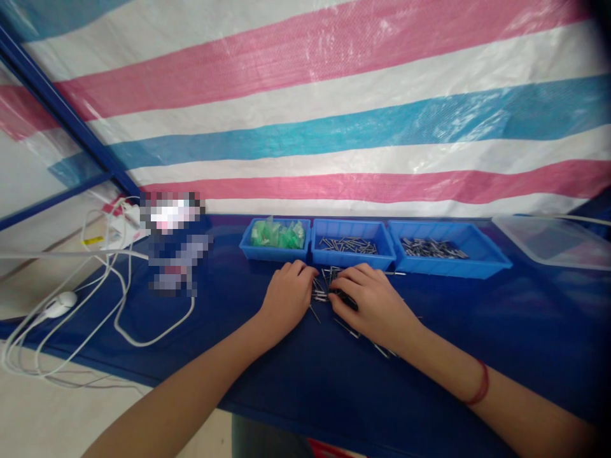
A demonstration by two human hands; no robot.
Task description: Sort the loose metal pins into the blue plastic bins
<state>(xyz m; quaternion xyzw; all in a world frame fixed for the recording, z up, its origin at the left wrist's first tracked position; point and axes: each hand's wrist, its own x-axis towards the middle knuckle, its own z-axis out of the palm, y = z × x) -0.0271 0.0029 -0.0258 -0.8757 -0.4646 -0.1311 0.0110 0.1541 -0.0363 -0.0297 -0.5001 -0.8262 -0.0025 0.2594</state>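
Observation:
A loose pile of thin metal pins [319, 294], like nails or rivets, lies on the blue tabletop between my two hands. At the pile's left edge is my left hand [287, 294], fingers curled together and tips against the pins; what it pinches, if anything, is hidden. My right hand [370, 299] curves over the right part of the pile, its thumb and fingers closed around some pins. A few stray pins lie near my right wrist. Behind the hands, similar pins fill part of the middle blue bin [353, 259] and the right blue bin [453, 268].
The left blue bin [274, 254] holds green plastic packets [277, 235]. White cables [126, 305] and a power strip [125, 230] lie at left, beside blurred items. A translucent lid [548, 242] rests at the right. Behind hangs a striped tarp [334, 140].

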